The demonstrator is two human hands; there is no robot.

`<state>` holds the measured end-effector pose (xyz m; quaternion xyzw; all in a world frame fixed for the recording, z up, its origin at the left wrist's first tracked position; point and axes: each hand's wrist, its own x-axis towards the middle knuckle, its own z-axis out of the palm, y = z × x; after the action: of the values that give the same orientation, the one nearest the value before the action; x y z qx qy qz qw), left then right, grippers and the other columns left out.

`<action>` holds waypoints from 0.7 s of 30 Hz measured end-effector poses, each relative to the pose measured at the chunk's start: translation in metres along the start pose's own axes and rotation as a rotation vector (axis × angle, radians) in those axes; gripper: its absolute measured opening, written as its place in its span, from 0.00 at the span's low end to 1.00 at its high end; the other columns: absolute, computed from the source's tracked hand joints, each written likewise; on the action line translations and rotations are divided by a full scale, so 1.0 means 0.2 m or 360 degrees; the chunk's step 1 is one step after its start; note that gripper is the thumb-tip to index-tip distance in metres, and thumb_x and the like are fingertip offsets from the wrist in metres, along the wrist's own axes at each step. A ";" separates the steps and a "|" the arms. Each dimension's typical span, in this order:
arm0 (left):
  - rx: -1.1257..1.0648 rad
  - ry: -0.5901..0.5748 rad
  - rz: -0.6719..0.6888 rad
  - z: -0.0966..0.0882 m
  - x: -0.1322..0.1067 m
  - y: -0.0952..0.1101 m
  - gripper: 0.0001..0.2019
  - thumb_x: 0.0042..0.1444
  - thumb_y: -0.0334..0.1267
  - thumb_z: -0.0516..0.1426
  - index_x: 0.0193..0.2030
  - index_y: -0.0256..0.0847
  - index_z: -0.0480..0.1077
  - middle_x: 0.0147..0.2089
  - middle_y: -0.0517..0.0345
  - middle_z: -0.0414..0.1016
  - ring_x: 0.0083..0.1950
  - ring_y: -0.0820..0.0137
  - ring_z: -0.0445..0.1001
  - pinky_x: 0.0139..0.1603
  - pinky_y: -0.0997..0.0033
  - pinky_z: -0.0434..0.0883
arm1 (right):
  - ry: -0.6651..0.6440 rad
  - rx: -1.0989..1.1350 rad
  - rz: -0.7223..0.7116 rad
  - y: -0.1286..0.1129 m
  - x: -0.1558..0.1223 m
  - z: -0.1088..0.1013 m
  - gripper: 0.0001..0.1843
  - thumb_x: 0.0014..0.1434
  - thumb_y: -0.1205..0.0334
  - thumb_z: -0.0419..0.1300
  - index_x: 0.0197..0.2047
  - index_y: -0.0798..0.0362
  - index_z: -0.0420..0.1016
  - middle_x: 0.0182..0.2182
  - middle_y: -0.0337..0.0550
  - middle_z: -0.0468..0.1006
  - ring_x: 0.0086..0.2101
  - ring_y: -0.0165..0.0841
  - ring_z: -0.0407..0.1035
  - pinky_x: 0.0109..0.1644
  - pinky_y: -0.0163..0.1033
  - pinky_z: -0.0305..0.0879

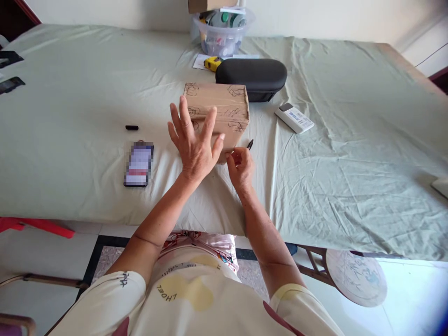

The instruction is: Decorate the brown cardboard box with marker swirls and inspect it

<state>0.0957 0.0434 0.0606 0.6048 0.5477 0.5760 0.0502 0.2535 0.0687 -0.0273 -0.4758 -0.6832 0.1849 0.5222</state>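
Observation:
A brown cardboard box (224,100) stands on the cloth in front of me, with black scribbles near the corners of its upper faces. My left hand (196,147) lies against its near side, fingers spread. Close by the box's lower right corner, my right hand (241,165) is closed around a black marker (250,144), whose end sticks out past the knuckles. The marker's tip is hidden behind my fingers. A small black cap (132,127) lies apart on the cloth to the left.
A phone (139,164) with a blurred screen lies at left. Behind the box are a black zip case (251,77), a yellow tape measure (213,63) and a clear tub (222,37). A white-grey device (294,118) lies right. Wrinkled green cloth (336,186) covers the table.

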 end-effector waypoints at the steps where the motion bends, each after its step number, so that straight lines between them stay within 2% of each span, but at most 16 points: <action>1: 0.0004 0.0008 0.0010 0.02 -0.01 0.00 0.37 0.61 0.56 0.69 0.73 0.49 0.67 0.88 0.50 0.39 0.87 0.37 0.16 0.83 0.18 0.40 | -0.0025 0.0004 -0.0032 -0.01 -0.01 0.00 0.07 0.68 0.55 0.60 0.44 0.48 0.71 0.32 0.36 0.75 0.29 0.28 0.70 0.37 0.38 0.70; 3: -0.0008 0.0012 0.0027 0.06 -0.02 -0.01 0.44 0.58 0.61 0.70 0.75 0.49 0.64 0.88 0.48 0.38 0.86 0.35 0.15 0.82 0.16 0.43 | -0.0116 0.0010 -0.0097 -0.04 -0.03 0.01 0.06 0.69 0.56 0.58 0.45 0.48 0.72 0.31 0.36 0.76 0.30 0.29 0.70 0.37 0.38 0.70; 6: -0.0045 -0.0019 0.0054 0.08 -0.01 -0.07 0.47 0.56 0.67 0.69 0.76 0.50 0.62 0.88 0.49 0.39 0.87 0.38 0.18 0.83 0.20 0.45 | -0.0258 0.0030 -0.0182 -0.08 -0.06 0.03 0.07 0.70 0.59 0.55 0.48 0.48 0.73 0.33 0.37 0.79 0.29 0.28 0.70 0.35 0.37 0.70; 9: -0.0050 -0.0064 0.0105 0.07 0.03 -0.14 0.43 0.60 0.69 0.64 0.76 0.50 0.62 0.88 0.52 0.40 0.88 0.44 0.21 0.87 0.28 0.40 | -0.0316 0.0054 -0.0239 -0.10 -0.07 0.03 0.11 0.71 0.61 0.55 0.53 0.48 0.74 0.38 0.40 0.82 0.30 0.28 0.73 0.36 0.37 0.73; 12: -0.0043 -0.0086 0.0178 0.03 0.07 -0.18 0.34 0.67 0.67 0.58 0.73 0.54 0.65 0.88 0.59 0.41 0.89 0.50 0.29 0.89 0.34 0.40 | -0.0374 0.0014 -0.0253 -0.11 -0.06 0.02 0.15 0.73 0.62 0.54 0.58 0.48 0.76 0.45 0.44 0.84 0.32 0.28 0.75 0.39 0.37 0.76; 15: -0.0081 -0.0139 0.0233 -0.02 0.10 -0.23 0.28 0.71 0.66 0.52 0.70 0.58 0.68 0.87 0.60 0.46 0.88 0.53 0.42 0.88 0.38 0.49 | -0.0414 -0.0011 -0.0247 -0.10 -0.06 0.02 0.17 0.73 0.61 0.54 0.60 0.48 0.77 0.48 0.46 0.84 0.34 0.29 0.76 0.41 0.38 0.78; 18: -0.0130 -0.0268 0.0226 -0.08 0.12 -0.28 0.28 0.70 0.69 0.50 0.68 0.61 0.68 0.85 0.60 0.54 0.86 0.55 0.53 0.83 0.42 0.62 | -0.0388 -0.0001 -0.0215 -0.08 -0.05 0.02 0.17 0.72 0.61 0.54 0.59 0.48 0.77 0.47 0.46 0.84 0.34 0.29 0.76 0.40 0.38 0.79; 21: -0.0174 -0.0363 0.0214 -0.13 0.15 -0.32 0.29 0.69 0.71 0.49 0.68 0.62 0.68 0.83 0.57 0.56 0.83 0.54 0.59 0.77 0.45 0.70 | -0.0362 0.0008 -0.0191 -0.06 -0.04 0.02 0.17 0.71 0.62 0.54 0.58 0.49 0.78 0.46 0.46 0.84 0.33 0.28 0.76 0.38 0.36 0.78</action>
<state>0.0300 0.0748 0.0444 0.6980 0.4645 0.5345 0.1062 0.2439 0.0563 -0.0239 -0.4087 -0.7648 0.2079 0.4526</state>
